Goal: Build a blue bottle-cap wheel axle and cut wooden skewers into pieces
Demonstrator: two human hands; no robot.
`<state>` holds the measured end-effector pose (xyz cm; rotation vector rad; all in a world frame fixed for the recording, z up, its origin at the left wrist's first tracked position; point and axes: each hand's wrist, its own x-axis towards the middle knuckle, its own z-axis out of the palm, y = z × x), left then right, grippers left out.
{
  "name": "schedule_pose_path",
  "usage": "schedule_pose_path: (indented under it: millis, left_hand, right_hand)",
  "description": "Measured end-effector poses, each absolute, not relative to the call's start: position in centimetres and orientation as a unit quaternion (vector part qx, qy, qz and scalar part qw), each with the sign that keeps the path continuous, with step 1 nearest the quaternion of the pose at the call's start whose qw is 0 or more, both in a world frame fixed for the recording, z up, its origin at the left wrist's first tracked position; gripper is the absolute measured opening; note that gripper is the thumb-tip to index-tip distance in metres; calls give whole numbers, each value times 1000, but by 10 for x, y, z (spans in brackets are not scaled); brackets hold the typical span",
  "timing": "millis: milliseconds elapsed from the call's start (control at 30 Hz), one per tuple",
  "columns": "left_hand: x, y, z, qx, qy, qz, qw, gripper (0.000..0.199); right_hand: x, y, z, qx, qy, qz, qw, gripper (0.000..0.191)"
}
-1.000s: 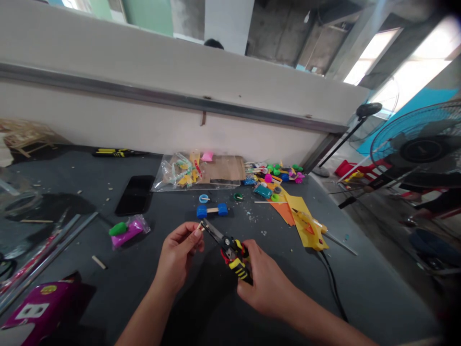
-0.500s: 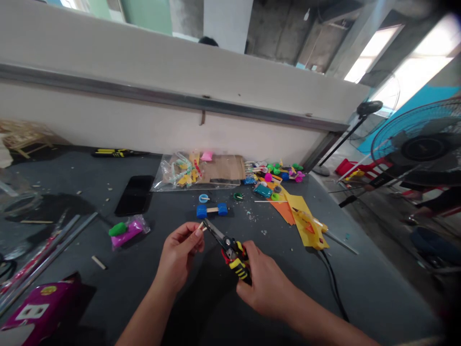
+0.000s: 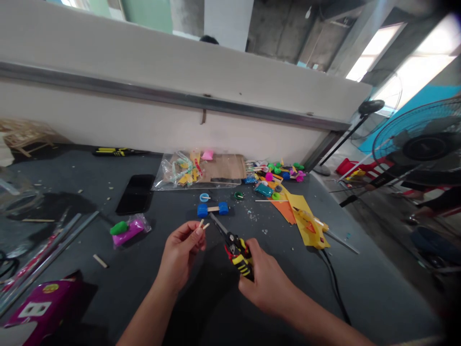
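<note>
Between thumb and fingers, my left hand [image 3: 184, 250] pinches two short wooden sticks [image 3: 203, 225], their pale ends poking out at slightly different angles. My right hand [image 3: 264, 274] is wrapped around the black, yellow and red handles of snips [image 3: 234, 250]. The blades look closed and point up and left, a small gap from the sticks. Just beyond the blade tip lies a small stick with a blue clay block on each end [image 3: 213, 209]. Behind it sit a blue ring [image 3: 204, 197] and a dark green ring [image 3: 238, 195], each with a bit of stick.
A phone [image 3: 135, 194] and a pink packet with green clay [image 3: 128, 231] lie to the left. Yellow glue gun [image 3: 310, 226] rests on coloured paper at right, its cable running forward. A plastic bag [image 3: 173, 175] and colourful clay pieces [image 3: 275, 173] line the partition.
The snips have come away from the stick in my left hand, moving slightly right and down. Two stick ends now show apart in my fingers. My left hand has barely moved.
</note>
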<state>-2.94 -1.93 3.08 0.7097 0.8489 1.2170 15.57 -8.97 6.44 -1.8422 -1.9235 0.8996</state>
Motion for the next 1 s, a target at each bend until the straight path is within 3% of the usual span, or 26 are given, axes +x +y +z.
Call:
schedule_pose_path:
  millis: [600, 1000]
  left_hand:
    - [-34, -20, 28, 334, 383, 544, 668, 17]
    - [-32, -19, 30, 328, 389, 552, 661, 18]
  right_hand:
    - [152, -95, 66, -626, -705, 312, 116, 29]
    - [148, -96, 66, -634, -698, 307, 132, 31]
